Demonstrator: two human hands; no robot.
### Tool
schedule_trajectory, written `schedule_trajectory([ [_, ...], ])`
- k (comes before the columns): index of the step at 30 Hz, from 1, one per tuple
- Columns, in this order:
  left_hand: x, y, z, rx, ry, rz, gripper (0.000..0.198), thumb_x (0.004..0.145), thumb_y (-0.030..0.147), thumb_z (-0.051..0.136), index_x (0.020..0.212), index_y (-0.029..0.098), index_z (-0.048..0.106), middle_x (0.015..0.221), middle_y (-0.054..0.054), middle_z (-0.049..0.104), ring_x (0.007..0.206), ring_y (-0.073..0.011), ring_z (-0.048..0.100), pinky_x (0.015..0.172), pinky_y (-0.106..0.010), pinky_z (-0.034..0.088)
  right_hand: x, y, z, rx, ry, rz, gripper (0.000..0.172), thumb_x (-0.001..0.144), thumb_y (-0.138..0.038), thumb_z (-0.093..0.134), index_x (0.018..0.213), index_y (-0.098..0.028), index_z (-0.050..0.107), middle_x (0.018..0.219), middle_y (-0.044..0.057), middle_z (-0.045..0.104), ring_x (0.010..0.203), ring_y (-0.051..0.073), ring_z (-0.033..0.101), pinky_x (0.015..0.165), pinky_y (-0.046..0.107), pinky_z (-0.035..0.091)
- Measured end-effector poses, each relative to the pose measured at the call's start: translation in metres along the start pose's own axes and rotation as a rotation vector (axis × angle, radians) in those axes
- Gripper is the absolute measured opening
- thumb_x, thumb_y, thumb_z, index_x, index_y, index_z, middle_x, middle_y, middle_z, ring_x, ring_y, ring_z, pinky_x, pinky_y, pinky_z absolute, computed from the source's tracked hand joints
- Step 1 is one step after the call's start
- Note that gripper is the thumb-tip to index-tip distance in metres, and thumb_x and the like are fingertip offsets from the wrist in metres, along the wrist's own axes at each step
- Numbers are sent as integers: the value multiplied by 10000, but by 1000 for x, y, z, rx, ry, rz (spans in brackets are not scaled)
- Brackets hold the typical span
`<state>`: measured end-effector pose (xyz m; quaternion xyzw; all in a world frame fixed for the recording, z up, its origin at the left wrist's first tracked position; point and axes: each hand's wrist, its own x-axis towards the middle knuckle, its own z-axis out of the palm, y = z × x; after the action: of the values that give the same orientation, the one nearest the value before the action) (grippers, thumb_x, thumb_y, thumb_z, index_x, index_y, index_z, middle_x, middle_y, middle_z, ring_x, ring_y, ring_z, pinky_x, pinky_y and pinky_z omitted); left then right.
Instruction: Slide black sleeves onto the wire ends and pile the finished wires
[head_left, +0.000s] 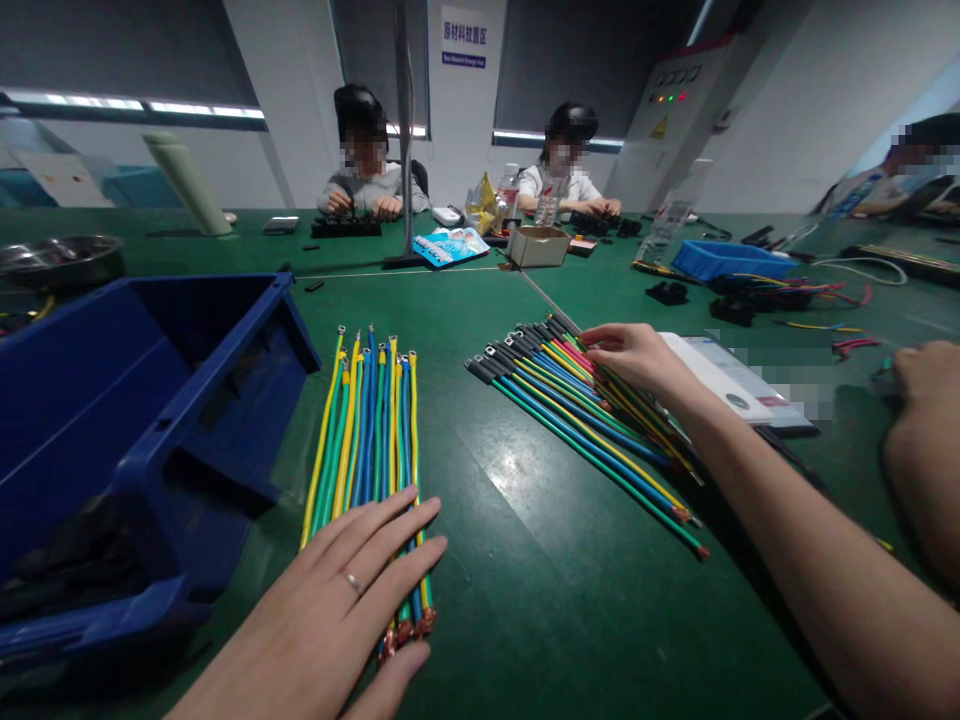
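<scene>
My left hand [360, 580], a ring on one finger, lies spread over the lower part of a row of yellow, green and blue wires [367, 430]. Metal lugs show at their far ends and bare copper at the near ends. My right hand [626, 350] reaches to the far right side of a fanned group of wires [570, 410] with black sleeves at their upper left ends. Its fingers are together at the red and dark wires; what they hold, if anything, is too small to make out.
A large blue bin [225, 400] stands at the left, with black material inside. A white device [720, 380] lies behind my right forearm. Another person's hand [926, 430] is at the right edge. Further back are a small box [538, 247], a blue tray [731, 262] and seated people.
</scene>
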<state>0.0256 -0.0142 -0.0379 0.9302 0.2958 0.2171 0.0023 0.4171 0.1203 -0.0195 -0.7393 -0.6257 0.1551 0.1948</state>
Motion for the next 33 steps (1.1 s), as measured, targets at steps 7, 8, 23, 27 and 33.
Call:
schedule_trajectory([
  [7,0,1,-3,11,-37,-27,436,856,217,560,1289,266,556,1422,-1,574,1323,-209,515,1091,-371,446,-6,-13,-4,-51,-26,-3,336,943,-358,580,1224,-174,578,1230,84,601,1026,217,623,858,433,536],
  [8,0,1,-3,12,-31,-8,440,852,227,565,1290,266,556,1421,-1,574,1319,-209,519,1083,-367,455,-8,-17,-4,-63,-28,-11,356,943,-371,578,1240,-177,570,1248,89,595,1046,222,617,877,445,527],
  [23,1,7,-5,6,-66,-60,427,869,212,548,1292,273,549,1434,20,560,1346,-187,482,1117,-355,416,-39,-50,26,-295,-193,-4,1302,605,-938,461,1568,-129,127,1625,205,15,1476,405,-22,1190,515,90],
  [27,1,7,-7,5,-78,-60,421,881,216,531,1299,262,548,1440,12,555,1354,-192,472,1124,-362,407,-39,-51,25,-315,-221,-20,1307,617,-944,427,1568,-110,98,1625,189,-8,1478,371,-47,1197,481,55],
  [33,0,7,-5,12,-84,-71,429,880,222,539,1305,271,543,1451,16,542,1362,-193,462,1131,-366,397,-40,-52,25,-347,-236,-26,1270,656,-944,362,1569,-112,65,1623,178,-42,1472,380,-61,1197,490,62],
])
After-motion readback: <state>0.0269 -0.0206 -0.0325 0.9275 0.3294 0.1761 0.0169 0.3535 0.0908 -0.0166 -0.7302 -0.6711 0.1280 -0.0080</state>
